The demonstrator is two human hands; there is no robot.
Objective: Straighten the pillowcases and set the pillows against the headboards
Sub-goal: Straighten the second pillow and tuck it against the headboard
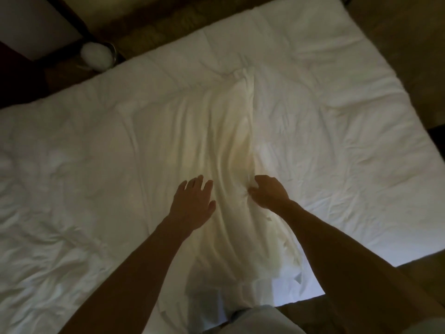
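The left hand (pixel 196 203) lay flat with fingers spread on the left side of the pillow (pixel 231 150). The pillow lay in the middle of the bed (pixel 337 116), its long axis running from the person away toward the far edge. The right hand (pixel 268 192) pinched a fold of the pillowcase at the right side. The white cover was wrinkled. A round white lamp (pixel 97 55) stood beyond the far-left edge, with dark floor (pixel 397 27) around.
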